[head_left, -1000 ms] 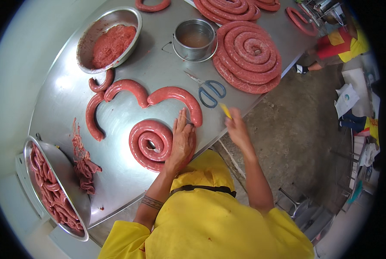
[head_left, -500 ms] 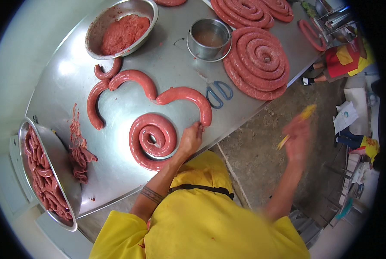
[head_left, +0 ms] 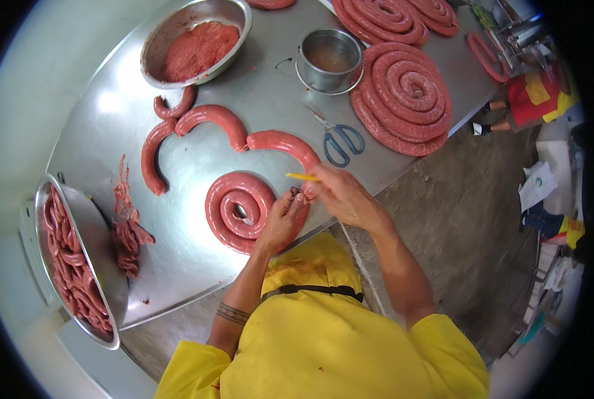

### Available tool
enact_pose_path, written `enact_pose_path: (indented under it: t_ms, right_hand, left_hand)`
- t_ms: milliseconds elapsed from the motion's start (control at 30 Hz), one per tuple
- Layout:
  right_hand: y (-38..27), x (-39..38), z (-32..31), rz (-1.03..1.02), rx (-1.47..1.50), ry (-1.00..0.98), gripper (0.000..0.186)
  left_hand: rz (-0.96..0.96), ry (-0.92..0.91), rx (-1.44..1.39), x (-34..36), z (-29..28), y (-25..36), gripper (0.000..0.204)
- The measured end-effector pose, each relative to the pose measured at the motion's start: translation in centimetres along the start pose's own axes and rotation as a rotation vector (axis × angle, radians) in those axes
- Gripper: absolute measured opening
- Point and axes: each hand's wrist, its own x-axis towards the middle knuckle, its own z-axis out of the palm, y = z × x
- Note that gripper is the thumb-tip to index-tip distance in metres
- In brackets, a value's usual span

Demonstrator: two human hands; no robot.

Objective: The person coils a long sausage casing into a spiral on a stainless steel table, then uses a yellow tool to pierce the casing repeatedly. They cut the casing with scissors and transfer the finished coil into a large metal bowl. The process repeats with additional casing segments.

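view: single head camera, worn high, looking steeply down
faces: steel table (head_left: 243, 279), near; floor at right

A shiny steel table (head_left: 243, 86) (glaring under bright light) stands on grey concrete floor (head_left: 470, 219).

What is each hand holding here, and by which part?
Right hand pinches a thin yellow stick by one end. Left hand grips the outer end of the sausage coil.

Left hand (head_left: 280, 223) and right hand (head_left: 343, 196) meet, fingers pinched in a grip.
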Motion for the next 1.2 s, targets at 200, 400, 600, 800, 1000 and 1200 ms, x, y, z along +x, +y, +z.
enact_pose_path:
  t_ms: [200,400,600,800,1000,1200]
  right_hand:
    - [2.9,-3.3,-11.4,-0.128,1.098,0.758,0.026]
    - [18.6,-10.3,-17.5,0.276,-0.151,0.813,0.020]
    - [20.0,-13.2,-31.4,0.037,0.649,1.161,0.022]
    - [18.3,-5.2,-5.6,0.277,0.519,0.255,0.035]
    - [7.9,1.3,9.8,0.364,-0.081,0.296,0.052]
    - [6.4,7.4,8.9,0.317,-0.210,0.488,0.054]
  left_hand:
    - [-0.014,-0.248,0.237,-0.9,0.9,-0.5,0.023]
    - [0.085,-0.296,0.459,-2.5,-0.4,1.2,0.018]
    - [0.124,-0.182,0.456,-6.3,-3.7,-0.9,0.014]
    - [0.135,0.935,1.173,-10.0,-13.6,-1.8,0.047]
    - [-0.565,0.501,0.189,-7.7,-16.5,-3.3,0.048]
    - [-0.340,0.413,-0.403,-1.0,-15.3,-3.1,0.023]
